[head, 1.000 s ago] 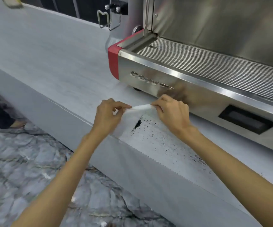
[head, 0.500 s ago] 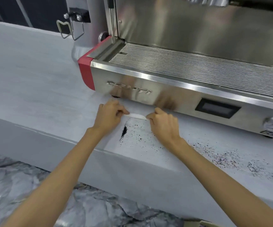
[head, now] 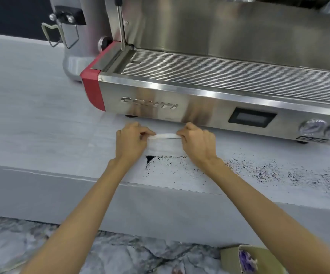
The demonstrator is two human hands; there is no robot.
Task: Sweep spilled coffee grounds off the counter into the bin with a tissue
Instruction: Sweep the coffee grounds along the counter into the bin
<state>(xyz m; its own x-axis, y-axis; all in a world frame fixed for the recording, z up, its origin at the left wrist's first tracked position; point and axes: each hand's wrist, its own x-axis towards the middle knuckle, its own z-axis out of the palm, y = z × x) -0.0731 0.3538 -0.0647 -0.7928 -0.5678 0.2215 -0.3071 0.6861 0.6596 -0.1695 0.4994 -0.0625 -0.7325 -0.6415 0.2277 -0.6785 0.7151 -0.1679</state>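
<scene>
A white tissue (head: pixel 165 144) lies flat on the pale grey counter (head: pixel 31 119), just in front of the espresso machine. My left hand (head: pixel 131 142) pinches its far left corner and my right hand (head: pixel 196 144) pinches its far right corner, with the far edge stretched between them. Dark coffee grounds (head: pixel 150 160) sit in a small heap at the tissue's near edge, with a thin line running right. More grounds (head: pixel 278 173) are scattered over the counter to the right. The rim of a bin (head: pixel 245 258) shows on the floor at the bottom right.
A steel espresso machine (head: pixel 209 99) with a red corner, drip grille and gauges fills the counter's back. A grinder (head: pixel 75 38) with a wire fork stands to its left. The counter's front edge drops to a marbled floor (head: pixel 100 252).
The view has swung right and closer, so more scattered grounds and the bin's rim show. Both hands still pinch the tissue's corners, and the tissue now lies flatter with the grounds at its near edge.
</scene>
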